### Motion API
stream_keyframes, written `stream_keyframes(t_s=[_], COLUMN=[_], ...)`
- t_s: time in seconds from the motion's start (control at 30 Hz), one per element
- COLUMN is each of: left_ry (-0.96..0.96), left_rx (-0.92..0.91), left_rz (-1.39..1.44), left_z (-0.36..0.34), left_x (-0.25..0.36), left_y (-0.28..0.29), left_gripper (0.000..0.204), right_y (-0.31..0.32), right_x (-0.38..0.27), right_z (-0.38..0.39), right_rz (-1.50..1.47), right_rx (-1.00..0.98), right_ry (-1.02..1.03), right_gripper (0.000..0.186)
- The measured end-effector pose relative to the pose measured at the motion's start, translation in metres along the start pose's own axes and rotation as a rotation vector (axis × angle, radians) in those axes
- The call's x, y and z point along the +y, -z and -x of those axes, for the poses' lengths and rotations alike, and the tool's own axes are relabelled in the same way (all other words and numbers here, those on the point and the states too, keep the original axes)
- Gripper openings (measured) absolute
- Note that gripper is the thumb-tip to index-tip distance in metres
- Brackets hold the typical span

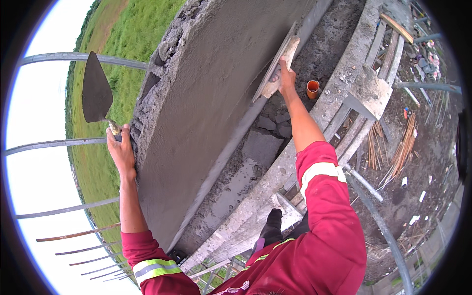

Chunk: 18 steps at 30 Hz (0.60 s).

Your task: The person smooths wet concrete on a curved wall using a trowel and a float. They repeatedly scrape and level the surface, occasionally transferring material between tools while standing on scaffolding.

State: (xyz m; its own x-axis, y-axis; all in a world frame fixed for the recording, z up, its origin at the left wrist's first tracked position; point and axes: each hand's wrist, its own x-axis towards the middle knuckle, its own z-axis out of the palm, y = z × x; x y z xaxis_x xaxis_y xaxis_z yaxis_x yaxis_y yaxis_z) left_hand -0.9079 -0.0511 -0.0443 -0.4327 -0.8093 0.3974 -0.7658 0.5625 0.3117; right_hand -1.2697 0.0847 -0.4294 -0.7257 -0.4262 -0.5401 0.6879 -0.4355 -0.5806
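My left hand (pixel 121 152) is closed round the handle of a pointed masonry trowel (pixel 96 93), held blade up beside the rough top edge of the wall. In my right hand (pixel 286 78) is a long plastering float (pixel 279 64), gripped by its pale handle. Its flat side lies against or very close to the wet grey plaster (pixel 196 108) low on the wall face; the exact contact is hidden. The plaster looks mostly smooth, with a ragged mortar edge (pixel 164 54) along the wall top.
An orange pipe end (pixel 312 88) stands in the ledge right of the wall. Mortar lumps and a block (pixel 261 147) lie there. A mortar-covered board (pixel 369 92) rests on scaffold planks (pixel 349 135). Metal tubes (pixel 388 231) cross both sides; the ground lies far below.
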Motion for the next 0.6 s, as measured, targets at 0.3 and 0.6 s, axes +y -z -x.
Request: stream_keyframes(t_s=[0.3, 0.6], left_ry=[0.052, 0.038], left_rx=[-0.024, -0.034], left_rz=[0.058, 0.060], left_z=[0.001, 0.003], left_x=[0.007, 0.002], left_y=[0.003, 0.005], left_gripper=[0.031, 0.034], right_y=[-0.063, -0.110], right_x=[0.006, 0.056], right_z=[0.113, 0.251], right_rz=[0.256, 0.458], right_rx=[-0.094, -0.218], right_ry=[0.261, 0.547], right_gripper=[0.048, 0.063])
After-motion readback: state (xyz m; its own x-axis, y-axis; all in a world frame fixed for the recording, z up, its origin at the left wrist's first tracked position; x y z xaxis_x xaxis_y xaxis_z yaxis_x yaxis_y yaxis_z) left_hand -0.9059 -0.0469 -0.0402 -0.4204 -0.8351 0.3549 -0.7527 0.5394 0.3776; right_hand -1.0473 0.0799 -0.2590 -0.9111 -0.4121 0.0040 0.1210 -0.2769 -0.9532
